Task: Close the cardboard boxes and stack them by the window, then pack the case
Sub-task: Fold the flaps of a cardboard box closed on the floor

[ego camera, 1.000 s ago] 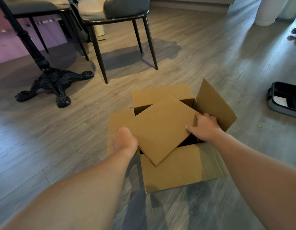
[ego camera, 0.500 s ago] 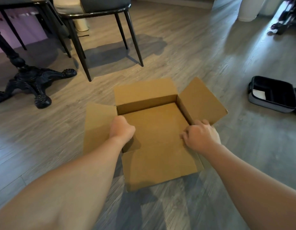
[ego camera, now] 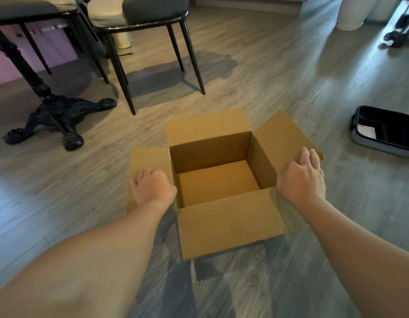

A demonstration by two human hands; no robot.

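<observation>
The cardboard box point(ego camera: 218, 180) is sitting open on the floor point(ego camera: 290, 76). Each hand, left hand point(ego camera: 153, 188) and right hand point(ego camera: 302, 179), is gripping a side flap; they should be folding both inward together, evenly.

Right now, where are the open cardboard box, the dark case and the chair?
cardboard box point(ego camera: 218, 182): head view, on its bare inside floor.
case point(ego camera: 368, 143): head view, on its grey outer wall.
chair point(ego camera: 153, 6): head view, on its grey backrest.

Brown cardboard box point(ego camera: 218, 180): upright on the floor, all four flaps folded outward, interior empty. Black open case point(ego camera: 384, 130): far right.
</observation>
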